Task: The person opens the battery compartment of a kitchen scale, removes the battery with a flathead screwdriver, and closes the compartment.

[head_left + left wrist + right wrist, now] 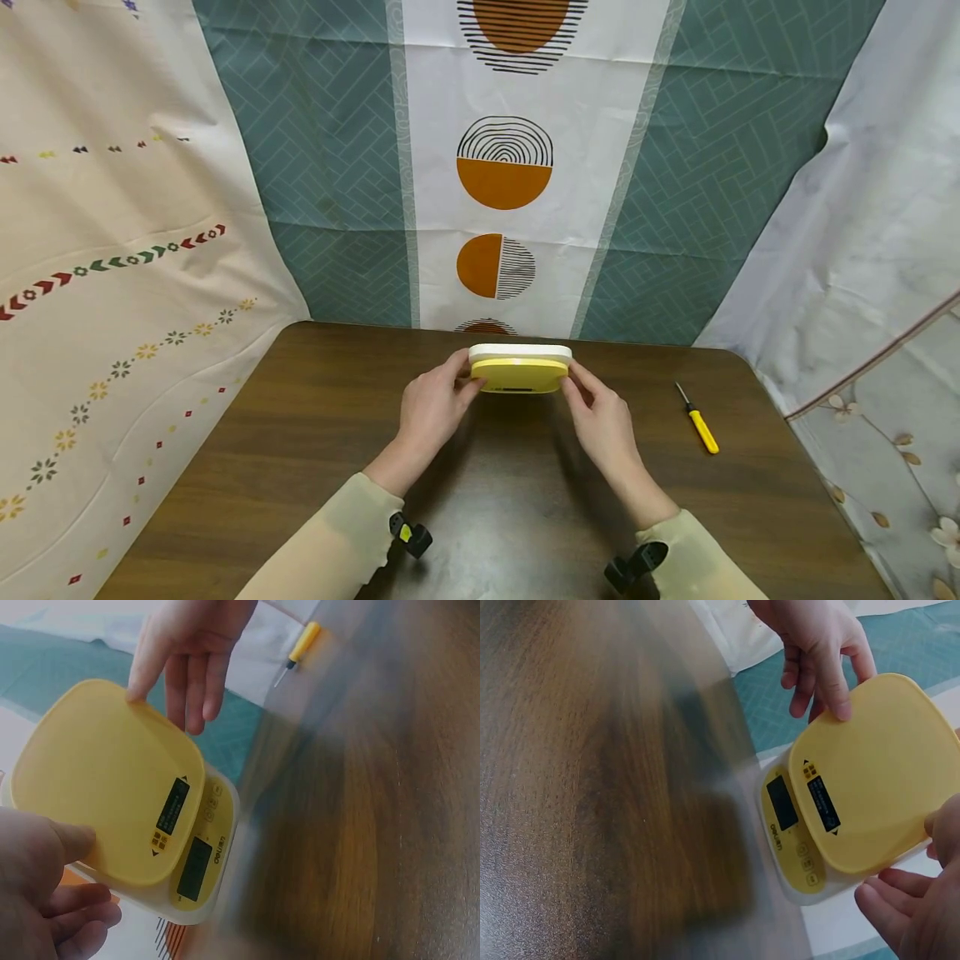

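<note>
A kitchen scale, with a yellow top plate over a white base, is held between both hands above the far middle of the brown table. It is tilted so the yellow plate faces me. My left hand grips its left edge, with the thumb on the plate. My right hand holds the right edge, its thumb tip on the plate rim. The right wrist view shows the scale's display and buttons on the front of the base.
A yellow-handled screwdriver lies on the table to the right of my right hand. Patterned cloth hangs behind the table and on both sides. Wrist camera mounts sit on both sleeves near the table's front edge.
</note>
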The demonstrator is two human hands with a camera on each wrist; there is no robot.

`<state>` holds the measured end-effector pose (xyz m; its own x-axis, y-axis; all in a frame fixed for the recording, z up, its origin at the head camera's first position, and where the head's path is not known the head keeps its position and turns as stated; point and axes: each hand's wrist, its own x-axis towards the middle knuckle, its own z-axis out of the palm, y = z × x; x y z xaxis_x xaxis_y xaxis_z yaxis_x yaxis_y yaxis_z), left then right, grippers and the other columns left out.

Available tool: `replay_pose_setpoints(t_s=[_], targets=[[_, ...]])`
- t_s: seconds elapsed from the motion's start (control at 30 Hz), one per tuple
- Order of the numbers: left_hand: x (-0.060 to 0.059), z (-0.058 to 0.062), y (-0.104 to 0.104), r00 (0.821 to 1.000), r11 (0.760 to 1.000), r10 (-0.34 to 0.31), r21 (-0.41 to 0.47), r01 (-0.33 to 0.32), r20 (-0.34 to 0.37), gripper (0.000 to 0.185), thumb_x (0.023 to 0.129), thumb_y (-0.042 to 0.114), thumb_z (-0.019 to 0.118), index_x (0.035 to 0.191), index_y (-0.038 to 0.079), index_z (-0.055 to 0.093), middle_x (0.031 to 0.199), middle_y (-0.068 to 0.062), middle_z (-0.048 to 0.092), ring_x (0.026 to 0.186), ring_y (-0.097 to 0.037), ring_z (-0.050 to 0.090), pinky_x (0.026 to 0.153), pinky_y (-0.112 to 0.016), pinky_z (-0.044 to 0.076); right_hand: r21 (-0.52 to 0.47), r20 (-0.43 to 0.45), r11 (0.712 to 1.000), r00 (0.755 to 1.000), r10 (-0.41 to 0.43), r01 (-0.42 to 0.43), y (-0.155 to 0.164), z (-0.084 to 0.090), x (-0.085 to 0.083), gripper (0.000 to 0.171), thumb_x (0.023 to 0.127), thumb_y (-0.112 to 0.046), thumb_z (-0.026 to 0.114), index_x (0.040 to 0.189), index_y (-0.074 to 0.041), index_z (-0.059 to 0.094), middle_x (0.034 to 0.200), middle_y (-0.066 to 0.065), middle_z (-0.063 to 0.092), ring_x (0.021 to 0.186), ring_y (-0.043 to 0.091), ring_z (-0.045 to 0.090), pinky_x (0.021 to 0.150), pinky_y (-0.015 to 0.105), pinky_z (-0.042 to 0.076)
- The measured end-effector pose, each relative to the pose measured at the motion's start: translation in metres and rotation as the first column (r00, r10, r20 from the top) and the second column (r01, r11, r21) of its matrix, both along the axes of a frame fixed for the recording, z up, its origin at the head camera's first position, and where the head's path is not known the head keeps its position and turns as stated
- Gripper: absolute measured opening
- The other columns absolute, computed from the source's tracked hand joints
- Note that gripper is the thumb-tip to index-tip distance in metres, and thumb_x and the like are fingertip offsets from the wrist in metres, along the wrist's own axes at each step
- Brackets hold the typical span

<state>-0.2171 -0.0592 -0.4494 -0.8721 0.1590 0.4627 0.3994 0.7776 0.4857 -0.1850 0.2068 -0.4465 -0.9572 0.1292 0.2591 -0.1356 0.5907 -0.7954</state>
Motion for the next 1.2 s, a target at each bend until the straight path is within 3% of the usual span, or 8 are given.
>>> replay_pose_setpoints(t_s=[0.27, 0.4, 0.5, 0.63, 0.73, 0.8, 1.0, 1.2], targets=[[0.0012, -0.002, -0.0003, 1.0, 1.0, -0.002, 0.012, 0.002, -0.002, 0.038, 0.104, 0.032, 0.081, 0.136, 0.017, 0.067, 0.117, -0.002, 0.083, 0.086, -0.024, 0.08, 0.064, -0.043, 0.056, 0.023, 0.006, 1.0, 1.0, 0.017, -0.018, -0.0017, 0.0004, 0.0003, 0.05, 0.112, -0.03, 0.069, 0.16, -0.014, 0.062, 0.142, 0.012, 0.073, 0.128, 0.033, 0.072, 0.108, 0.057, 0.055], [0.0022, -0.0029, 0.0008, 1.0, 1.0, -0.007, 0.011, 0.007, -0.013, 0.037, 0.105, 0.03, 0.08, 0.135, 0.014, 0.066, 0.116, -0.007, 0.083, 0.074, -0.027, 0.076, 0.06, -0.046, 0.056, 0.01, 0.023, 0.997, 0.997, 0.07, -0.07, -0.003, -0.0007, 0.0003, 0.058, 0.112, -0.035, 0.07, 0.163, -0.012, 0.057, 0.145, 0.013, 0.072, 0.127, 0.032, 0.072, 0.106, 0.056, 0.057], [0.0026, -0.0028, 0.002, 1.0, 1.0, -0.015, 0.004, 0.015, 0.02, 0.044, 0.106, 0.03, 0.078, 0.142, 0.01, 0.062, 0.119, -0.012, 0.082, 0.069, -0.03, 0.072, 0.061, -0.049, 0.057, -0.001, 0.03, 0.994, 0.994, 0.105, -0.105, -0.0038, -0.0016, 0.0009, 0.063, 0.112, -0.041, 0.068, 0.165, -0.01, 0.053, 0.148, 0.015, 0.069, 0.129, 0.034, 0.071, 0.107, 0.057, 0.056], [0.0036, -0.0023, 0.0034, 0.99, 0.999, -0.036, 0.008, 0.035, 0.134, 0.068, 0.107, 0.041, 0.075, 0.16, 0.006, 0.051, 0.138, -0.017, 0.075, 0.092, -0.036, 0.078, 0.079, -0.053, 0.063, -0.014, 0.036, 0.994, 0.994, 0.105, -0.104, -0.0044, -0.002, 0.0014, 0.067, 0.113, -0.047, 0.064, 0.166, -0.009, 0.051, 0.151, 0.018, 0.066, 0.133, 0.036, 0.069, 0.112, 0.059, 0.053], [0.0049, -0.0027, 0.0036, 0.977, 0.999, -0.049, 0.022, 0.045, 0.206, 0.081, 0.108, 0.051, 0.071, 0.168, 0.005, 0.042, 0.152, -0.018, 0.066, 0.118, -0.039, 0.074, 0.096, -0.056, 0.061, -0.02, 0.048, 0.995, 0.994, 0.098, -0.097, -0.0046, -0.0023, 0.0011, 0.068, 0.113, -0.048, 0.063, 0.166, -0.007, 0.051, 0.151, 0.018, 0.067, 0.134, 0.035, 0.069, 0.114, 0.059, 0.051], [0.0056, -0.0037, 0.0034, 0.971, 0.998, -0.056, 0.029, 0.05, 0.235, 0.084, 0.109, 0.056, 0.066, 0.171, 0.006, 0.038, 0.158, -0.018, 0.061, 0.127, -0.04, 0.071, 0.102, -0.057, 0.059, -0.018, 0.056, 0.995, 0.994, 0.095, -0.094, -0.0048, -0.0027, 0.0009, 0.067, 0.114, -0.047, 0.062, 0.165, -0.006, 0.051, 0.149, 0.018, 0.068, 0.133, 0.035, 0.069, 0.114, 0.058, 0.051], [0.0045, -0.0056, 0.0053, 0.976, 0.997, -0.072, 0.031, 0.067, 0.206, 0.078, 0.115, 0.059, 0.049, 0.171, 0.005, 0.037, 0.158, -0.02, 0.06, 0.133, -0.041, 0.067, 0.105, -0.06, 0.056, -0.018, 0.079, 0.996, 0.993, 0.092, -0.091, -0.0054, -0.0058, 0.0003, 0.066, 0.115, -0.047, 0.058, 0.164, -0.004, 0.05, 0.147, 0.02, 0.069, 0.131, 0.036, 0.069, 0.115, 0.059, 0.05], [0.0049, -0.0045, 0.0058, 0.978, 0.998, -0.065, 0.026, 0.061, 0.197, 0.074, 0.116, 0.056, 0.048, 0.167, 0.003, 0.043, 0.155, -0.02, 0.063, 0.128, -0.041, 0.07, 0.102, -0.06, 0.057, -0.029, 0.085, 0.993, 0.99, 0.114, -0.112, -0.0057, -0.0085, 0.0004, 0.065, 0.116, -0.047, 0.057, 0.163, -0.003, 0.049, 0.149, 0.021, 0.067, 0.134, 0.036, 0.067, 0.116, 0.058, 0.049]])
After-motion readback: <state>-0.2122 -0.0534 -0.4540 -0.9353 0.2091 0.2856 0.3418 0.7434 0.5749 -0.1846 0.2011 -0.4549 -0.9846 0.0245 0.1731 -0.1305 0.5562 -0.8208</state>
